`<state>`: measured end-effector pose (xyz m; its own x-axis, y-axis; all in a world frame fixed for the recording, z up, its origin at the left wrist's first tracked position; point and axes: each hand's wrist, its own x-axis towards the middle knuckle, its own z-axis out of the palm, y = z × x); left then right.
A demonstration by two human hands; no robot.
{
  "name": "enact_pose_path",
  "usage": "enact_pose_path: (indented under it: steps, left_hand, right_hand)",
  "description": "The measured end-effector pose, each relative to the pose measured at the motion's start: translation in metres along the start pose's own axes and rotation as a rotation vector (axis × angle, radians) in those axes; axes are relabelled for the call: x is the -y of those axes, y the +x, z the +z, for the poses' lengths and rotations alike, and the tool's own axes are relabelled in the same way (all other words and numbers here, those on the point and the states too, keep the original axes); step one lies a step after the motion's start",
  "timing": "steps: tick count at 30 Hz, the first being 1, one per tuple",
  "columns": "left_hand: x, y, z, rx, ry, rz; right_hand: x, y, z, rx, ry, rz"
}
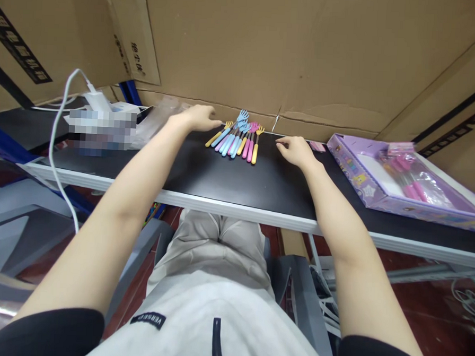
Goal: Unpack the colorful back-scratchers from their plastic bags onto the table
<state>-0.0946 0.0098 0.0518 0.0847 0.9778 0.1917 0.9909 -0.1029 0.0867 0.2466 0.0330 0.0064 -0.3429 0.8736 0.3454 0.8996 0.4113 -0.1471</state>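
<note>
Closely bunched claw-tipped sticks (236, 143) between left hand (198, 117) and right hand (297, 150) (fingers narrowly parted).

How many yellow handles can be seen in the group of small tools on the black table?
3: the leftmost yellow handle, a second yellow handle right of the middle, and the rightmost yellow handle. The tools overlap, so more may be hidden.

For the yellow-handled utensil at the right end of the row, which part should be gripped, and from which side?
The yellow-handled utensil is probably best pinched across its handle, coming from the right with the right hand. The handle is thicker than the shaft and points toward the person; a pink-handled utensil lies close on its left, while its right side faces that hand.
</note>
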Motion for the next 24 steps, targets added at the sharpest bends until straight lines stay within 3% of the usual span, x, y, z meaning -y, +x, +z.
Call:
enact_pose_path:
  steps: [4, 6, 10, 12, 17, 21, 24]
  left_hand:
    - [-0.029, -0.007, 0.025, 0.013, -0.143, 0.180]
    - [-0.034, -0.010, 0.043, -0.019, -0.154, 0.150]
    - [-0.034, -0.009, 0.074, 0.139, -0.175, 0.076]
    - [-0.033, -0.007, 0.080, 0.149, -0.186, 0.083]
    - [-0.033, -0.009, 0.072, 0.026, -0.180, 0.057]
    - [-0.022, -0.019, 0.054, -0.199, -0.168, -0.124]
    - [-0.013, -0.025, 0.045, -0.225, -0.148, -0.258]
  right_hand:
    - [0.005, -0.002, -0.003, 0.021, -0.009, 0.004]
    - [0.007, -0.003, -0.005, 0.038, -0.008, 0.007]
    - [0.009, -0.004, -0.005, 0.062, 0.017, 0.004]
    - [0.009, -0.004, -0.003, 0.061, 0.028, -0.005]
    - [0.009, -0.002, -0.002, 0.075, 0.027, -0.012]
    - [0.010, -0.003, -0.003, 0.091, 0.025, -0.011]
    - [0.011, -0.004, -0.002, 0.097, 0.018, -0.007]
